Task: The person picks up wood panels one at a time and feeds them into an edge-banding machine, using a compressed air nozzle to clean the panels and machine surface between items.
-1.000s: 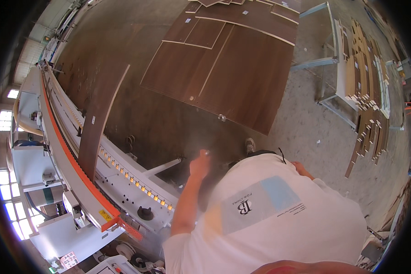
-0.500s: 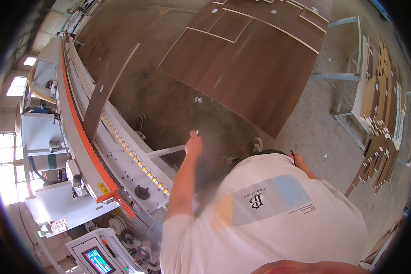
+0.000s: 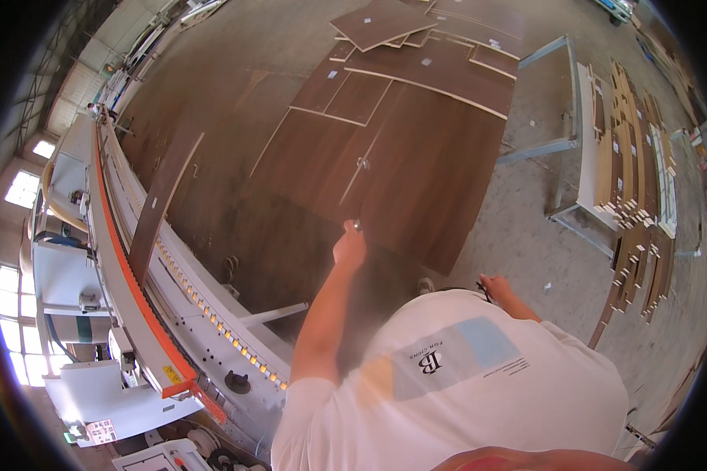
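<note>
My left hand is stretched forward over the near edge of a large brown panel. Its fingers are closed, with a small shiny bit at the tips, too small to name. A whitish crumpled scrap shows against the panel; whether it lies there or is in the air I cannot tell. Beside my waist, my right hand is closed around a thin dark thing, mostly hidden.
On the left runs a long edge-processing machine with an orange strip, a narrow brown board slanting across it. A support arm juts from its side. At right, a metal frame stands near stacked narrow strips.
My view has shifted, showing more stacked panels at the far end. My left hand has reached farther forward. The whitish scrap, earlier seen over bare floor, now appears over the panel.
</note>
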Demonstrator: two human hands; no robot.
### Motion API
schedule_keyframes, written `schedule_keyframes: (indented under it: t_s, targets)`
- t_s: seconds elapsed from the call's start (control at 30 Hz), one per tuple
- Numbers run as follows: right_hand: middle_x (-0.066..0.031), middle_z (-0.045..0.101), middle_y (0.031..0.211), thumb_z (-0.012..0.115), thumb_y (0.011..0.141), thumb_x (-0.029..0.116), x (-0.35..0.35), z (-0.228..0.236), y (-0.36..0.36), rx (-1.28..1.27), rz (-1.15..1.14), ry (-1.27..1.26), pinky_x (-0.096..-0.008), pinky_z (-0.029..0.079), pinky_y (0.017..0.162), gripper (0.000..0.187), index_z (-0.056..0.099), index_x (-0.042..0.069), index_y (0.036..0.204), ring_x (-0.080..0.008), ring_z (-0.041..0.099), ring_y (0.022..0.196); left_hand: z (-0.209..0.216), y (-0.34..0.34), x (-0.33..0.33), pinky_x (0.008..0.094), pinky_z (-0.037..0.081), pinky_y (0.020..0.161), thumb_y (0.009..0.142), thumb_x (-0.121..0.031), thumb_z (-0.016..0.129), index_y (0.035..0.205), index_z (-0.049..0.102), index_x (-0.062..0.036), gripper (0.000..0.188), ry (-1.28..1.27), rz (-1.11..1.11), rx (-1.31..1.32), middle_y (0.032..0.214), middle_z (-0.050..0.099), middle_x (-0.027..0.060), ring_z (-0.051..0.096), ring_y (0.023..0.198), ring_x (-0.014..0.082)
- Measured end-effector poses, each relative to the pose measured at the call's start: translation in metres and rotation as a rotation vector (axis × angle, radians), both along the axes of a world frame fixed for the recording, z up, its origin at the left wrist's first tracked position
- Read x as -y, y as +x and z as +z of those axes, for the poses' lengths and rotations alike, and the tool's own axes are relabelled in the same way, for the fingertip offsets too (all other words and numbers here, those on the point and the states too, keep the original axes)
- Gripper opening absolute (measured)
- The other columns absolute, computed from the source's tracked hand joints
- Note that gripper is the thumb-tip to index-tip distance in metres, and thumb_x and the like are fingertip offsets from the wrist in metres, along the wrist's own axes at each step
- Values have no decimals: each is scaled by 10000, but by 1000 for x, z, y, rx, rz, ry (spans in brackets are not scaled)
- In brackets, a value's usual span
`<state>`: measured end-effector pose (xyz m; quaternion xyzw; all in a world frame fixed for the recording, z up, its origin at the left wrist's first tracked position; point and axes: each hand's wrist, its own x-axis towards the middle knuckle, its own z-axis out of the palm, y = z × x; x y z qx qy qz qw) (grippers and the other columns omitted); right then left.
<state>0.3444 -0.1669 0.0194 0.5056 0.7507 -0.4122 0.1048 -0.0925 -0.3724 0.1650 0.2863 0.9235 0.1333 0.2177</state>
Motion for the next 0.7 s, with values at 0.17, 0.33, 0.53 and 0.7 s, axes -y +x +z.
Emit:
schedule_keyframes:
  t_s: [0.17,0.33,0.53,0.7]
  targets:
    - [-106,686,695,650,943,429,2,-9,22,-1,-241,-276,-379,506,596,408,776,42,927,-226,644,633,20,-7,-34,548,509,825,995,-263,502,1315,332,-71,410,98,-5,-51,989,711,253,677,943,451]
    - [-141,695,788,592,980,397,1,-58,69,-145,-529,-551,-365,470,473,378,682,40,1064,-232,615,576,29,4,-76,549,511,818,978,-259,523,1314,338,-67,429,76,-87,-38,972,709,260,679,928,451]
    - [-147,698,898,590,962,331,11,-53,69,-90,-180,-281,-427,533,606,289,672,71,1055,-312,668,748,29,29,-86,543,516,814,978,-262,528,1322,344,-67,437,60,-211,-31,971,708,257,680,915,451]
    - [-168,691,994,570,915,266,10,-49,65,-67,248,34,-471,544,798,210,669,156,1064,-398,660,949,28,56,-84,541,518,815,982,-261,522,1296,368,-77,395,41,-330,25,978,709,248,682,916,445]
